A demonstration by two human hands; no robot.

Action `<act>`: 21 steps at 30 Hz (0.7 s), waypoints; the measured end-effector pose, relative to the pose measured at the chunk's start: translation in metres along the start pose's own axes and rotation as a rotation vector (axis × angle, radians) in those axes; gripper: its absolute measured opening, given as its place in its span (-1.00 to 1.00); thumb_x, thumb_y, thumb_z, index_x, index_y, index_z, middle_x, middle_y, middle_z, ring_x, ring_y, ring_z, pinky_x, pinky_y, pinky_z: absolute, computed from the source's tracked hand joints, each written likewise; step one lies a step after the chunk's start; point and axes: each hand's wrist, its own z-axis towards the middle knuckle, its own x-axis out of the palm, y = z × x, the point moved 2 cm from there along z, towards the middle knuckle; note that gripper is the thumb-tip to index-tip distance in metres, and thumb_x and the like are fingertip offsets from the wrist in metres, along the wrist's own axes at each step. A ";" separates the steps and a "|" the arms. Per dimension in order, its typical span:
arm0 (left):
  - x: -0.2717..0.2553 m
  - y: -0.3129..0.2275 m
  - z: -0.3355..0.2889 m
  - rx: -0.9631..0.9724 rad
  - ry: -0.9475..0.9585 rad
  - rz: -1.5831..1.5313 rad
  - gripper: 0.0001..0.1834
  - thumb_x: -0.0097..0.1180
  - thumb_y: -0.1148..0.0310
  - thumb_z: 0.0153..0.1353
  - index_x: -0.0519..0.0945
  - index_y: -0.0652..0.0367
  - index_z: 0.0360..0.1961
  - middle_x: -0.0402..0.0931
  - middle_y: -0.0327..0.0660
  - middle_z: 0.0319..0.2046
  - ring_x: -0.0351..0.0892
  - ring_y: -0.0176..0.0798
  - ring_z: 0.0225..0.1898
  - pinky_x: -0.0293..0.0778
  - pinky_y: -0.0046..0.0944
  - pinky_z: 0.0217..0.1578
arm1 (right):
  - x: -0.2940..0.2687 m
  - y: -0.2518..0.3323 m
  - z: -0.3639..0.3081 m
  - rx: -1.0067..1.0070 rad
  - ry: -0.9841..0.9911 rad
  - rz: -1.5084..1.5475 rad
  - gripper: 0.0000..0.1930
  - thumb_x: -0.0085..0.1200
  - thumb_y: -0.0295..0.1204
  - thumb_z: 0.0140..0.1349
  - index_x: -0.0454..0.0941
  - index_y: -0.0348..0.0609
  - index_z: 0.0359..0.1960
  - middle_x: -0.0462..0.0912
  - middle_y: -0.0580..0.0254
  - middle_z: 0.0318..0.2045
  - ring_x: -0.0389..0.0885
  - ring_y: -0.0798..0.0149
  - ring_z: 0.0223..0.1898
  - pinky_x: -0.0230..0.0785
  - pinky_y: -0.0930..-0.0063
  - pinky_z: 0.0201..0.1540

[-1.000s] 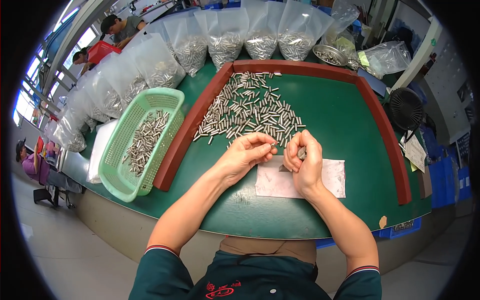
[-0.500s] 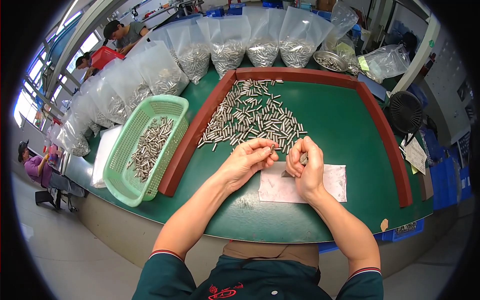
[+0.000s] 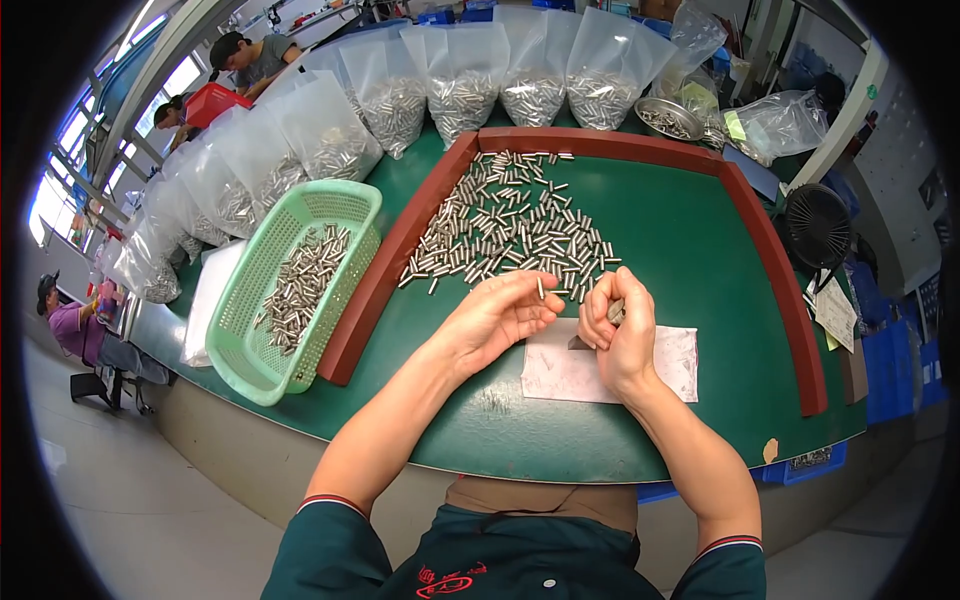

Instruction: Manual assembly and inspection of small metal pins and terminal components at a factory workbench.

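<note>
My left hand (image 3: 497, 318) pinches a small metal pin (image 3: 541, 288) near the fingertips, just left of my right hand. The fingers of my right hand (image 3: 628, 335) are wrapped round a greyish tool (image 3: 617, 312) with a flat blade-like end (image 3: 578, 343) poking out below; it looks like a scraper or knife, mostly hidden by the fingers. A pale pinkish cloth (image 3: 560, 372) lies flat beneath that hand. Beyond both hands, many loose metal pins (image 3: 520, 225) are spread on the green tabletop (image 3: 660, 230).
A dark red raised frame (image 3: 600, 143) borders the work area. Left of it stands a green mesh basket (image 3: 225, 335) with more pins. Clear bags of pins (image 3: 465, 85) line the back, beside a metal bowl (image 3: 668, 120). A black fan (image 3: 816, 222) stands right. People work at far left.
My left hand's fingers have spread a little, and the pin now stands more upright at the fingertips. My right hand still grips the tool, shifted slightly right. The whole view has moved slightly.
</note>
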 end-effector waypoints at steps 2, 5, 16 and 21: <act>-0.012 -0.002 0.002 0.058 0.049 -0.116 -0.79 -0.14 0.27 0.22 0.42 0.19 -0.34 0.47 -0.13 -0.41 0.45 -0.38 -0.42 0.41 -0.42 -0.40 | 0.001 0.000 0.000 -0.002 -0.009 0.025 -0.59 -0.39 -0.25 0.25 0.16 -0.15 -0.74 0.10 0.44 -0.89 -0.05 0.58 -0.86 -0.18 0.66 -0.80; -0.012 -0.012 0.003 0.166 -0.099 0.174 -0.80 -0.09 0.28 0.19 0.41 0.18 -0.47 0.32 -0.34 -0.60 0.19 -0.49 -0.62 0.18 -0.51 -0.59 | -0.002 -0.002 0.001 -0.012 -0.008 0.023 -0.59 -0.38 -0.25 0.25 0.17 -0.15 -0.74 0.11 0.44 -0.89 -0.05 0.58 -0.86 -0.18 0.66 -0.80; 0.007 0.006 0.009 0.829 -0.243 1.611 -0.86 0.18 0.44 -0.14 0.48 0.26 -0.60 0.45 -0.06 -0.60 0.46 -0.01 -0.49 0.37 -0.12 -0.47 | 0.000 -0.001 0.000 -0.012 -0.009 0.010 -0.60 -0.39 -0.26 0.25 0.17 -0.15 -0.74 0.10 0.43 -0.90 -0.04 0.57 -0.86 -0.16 0.65 -0.80; 0.007 0.005 0.012 0.770 -0.256 1.654 -0.87 0.15 0.43 -0.11 0.48 0.26 -0.58 0.45 -0.04 -0.61 0.46 0.02 -0.52 0.36 -0.09 -0.49 | 0.001 -0.001 0.002 -0.016 -0.007 0.006 -0.60 -0.39 -0.27 0.24 0.17 -0.15 -0.74 0.10 0.43 -0.89 -0.04 0.57 -0.86 -0.15 0.66 -0.80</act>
